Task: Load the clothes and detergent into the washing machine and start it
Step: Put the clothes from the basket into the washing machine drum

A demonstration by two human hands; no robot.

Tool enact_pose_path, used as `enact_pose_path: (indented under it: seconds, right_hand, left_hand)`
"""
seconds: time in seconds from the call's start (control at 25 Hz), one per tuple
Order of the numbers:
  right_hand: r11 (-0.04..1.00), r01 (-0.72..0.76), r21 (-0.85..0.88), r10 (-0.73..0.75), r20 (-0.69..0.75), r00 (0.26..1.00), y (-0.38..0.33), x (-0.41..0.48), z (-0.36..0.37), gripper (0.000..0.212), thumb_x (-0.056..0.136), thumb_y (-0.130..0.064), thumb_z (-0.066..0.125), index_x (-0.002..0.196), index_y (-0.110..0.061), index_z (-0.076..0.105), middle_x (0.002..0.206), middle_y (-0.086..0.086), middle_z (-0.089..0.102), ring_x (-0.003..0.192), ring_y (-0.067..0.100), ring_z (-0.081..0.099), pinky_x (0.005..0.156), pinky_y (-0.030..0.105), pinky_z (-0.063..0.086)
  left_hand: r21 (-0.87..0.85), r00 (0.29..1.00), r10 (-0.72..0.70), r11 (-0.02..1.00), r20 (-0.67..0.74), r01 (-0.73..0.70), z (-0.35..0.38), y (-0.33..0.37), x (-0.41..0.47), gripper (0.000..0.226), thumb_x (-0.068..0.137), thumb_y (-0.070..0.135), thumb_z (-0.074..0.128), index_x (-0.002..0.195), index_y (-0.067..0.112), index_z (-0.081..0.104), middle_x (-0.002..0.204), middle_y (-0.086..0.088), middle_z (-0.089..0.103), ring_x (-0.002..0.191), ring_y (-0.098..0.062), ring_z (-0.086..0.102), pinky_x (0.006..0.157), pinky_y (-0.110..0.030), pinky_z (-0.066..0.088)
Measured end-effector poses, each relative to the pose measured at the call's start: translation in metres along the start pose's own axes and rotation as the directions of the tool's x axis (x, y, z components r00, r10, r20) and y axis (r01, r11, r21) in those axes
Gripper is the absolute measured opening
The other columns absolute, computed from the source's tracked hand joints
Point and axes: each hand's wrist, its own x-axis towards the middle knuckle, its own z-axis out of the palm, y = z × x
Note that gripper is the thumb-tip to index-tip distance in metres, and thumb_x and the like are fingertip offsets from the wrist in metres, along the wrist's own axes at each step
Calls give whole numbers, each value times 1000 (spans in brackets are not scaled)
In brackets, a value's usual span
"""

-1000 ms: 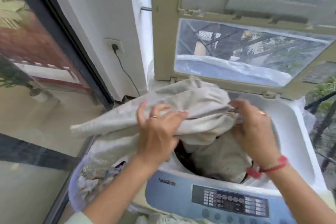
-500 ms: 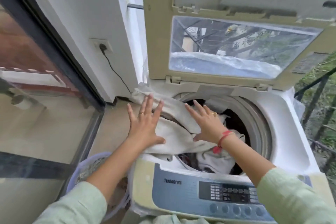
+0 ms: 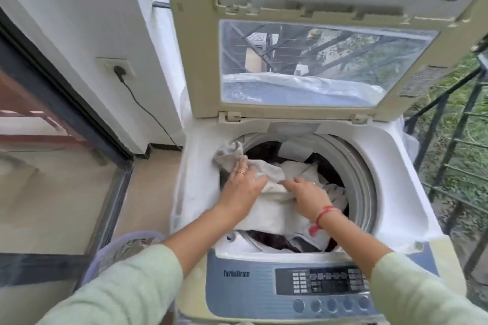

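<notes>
A top-loading washing machine [image 3: 401,208] stands in front of me with its lid [image 3: 195,60] raised upright. A pale grey cloth [image 3: 274,208] lies over darker clothes in the drum, one corner still draped over the left rim. My left hand [image 3: 241,185] presses flat on that cloth near the rim, fingers spread. My right hand [image 3: 307,194] rests on the cloth's middle, fingers curled into its folds. The control panel [image 3: 322,285] with buttons faces me at the front. No detergent is visible.
A lilac laundry basket [image 3: 111,250] with some clothes sits on the floor at the machine's left. A wall socket [image 3: 118,67] with a plugged cable is on the white wall. A glass sliding door is at left, a black railing [image 3: 454,140] at right.
The cloth, held up above the drum a second ago, has been pushed down into it. Both hands moved lower and now press on it; less cloth hangs over the rim.
</notes>
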Motion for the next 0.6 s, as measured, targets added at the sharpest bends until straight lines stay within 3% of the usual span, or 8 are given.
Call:
enact_pose_path:
  seconds: [0.08,0.12,0.2,0.32,0.36,0.44,0.52,0.6]
  right_hand:
    - [993,-111,-49,120,261,958,46,-14,-8,55,88,-17,49,139,-32,37,130,8,51,114,31,54,95,39,47]
    - [987,-129,-92,153,345,926,62,-17,-11,57,87,-22,52,141,-30,35,134,9,48,118,31,52,99,38,45]
    - [985,-106,-133,153,417,896,83,-19,-12,59,88,-25,53,143,-26,33,140,11,44,124,30,48,104,35,40]
    - [996,-62,-69,86,448,890,87,-14,-12,65,88,-17,51,147,-22,26,147,13,36,132,29,40,107,33,35]
    - [997,-65,-51,81,421,903,86,-10,-9,71,87,-14,52,149,-24,19,152,14,27,135,32,35,109,37,34]
    - [989,-97,-115,133,364,922,80,5,-1,88,85,-10,56,150,-30,1,158,12,2,141,42,19,112,46,30]
    - [973,-132,-187,199,404,893,78,26,14,110,79,-18,70,148,-34,-13,156,8,-19,142,47,4,110,56,29]
    - [975,-182,-125,221,556,802,76,43,39,121,73,-27,78,147,-33,-16,152,12,-30,141,47,4,106,58,33]
  left_hand:
    - [129,955,-22,991,295,-17,18,18,24,31,88,2,51,117,12,53,133,-26,46,132,-47,31,113,-49,20]
    - [219,900,-57,975,431,-44,32,18,32,34,93,6,44,126,11,50,137,-22,44,133,-41,32,113,-41,23]
    - [295,705,-161,953,691,-71,58,17,38,40,99,16,37,138,9,40,143,-14,41,134,-32,35,102,-27,34]
    - [332,421,-197,902,885,-276,58,20,36,47,98,31,42,140,11,38,145,-6,41,133,-26,39,106,-38,32]
    - [321,385,-221,921,896,-219,56,22,37,48,96,33,48,138,11,41,142,-5,45,129,-26,44,104,-39,35]
    - [299,495,-263,954,828,7,61,22,38,62,88,33,61,141,11,35,143,-8,43,127,-26,46,102,-40,38]
    - [269,546,-320,947,774,173,73,26,39,102,75,35,76,149,12,9,153,-12,22,135,-32,34,105,-49,34]
    - [299,414,-373,925,830,233,93,35,41,134,61,47,83,148,16,-14,157,-11,-6,143,-37,10,105,-65,23]
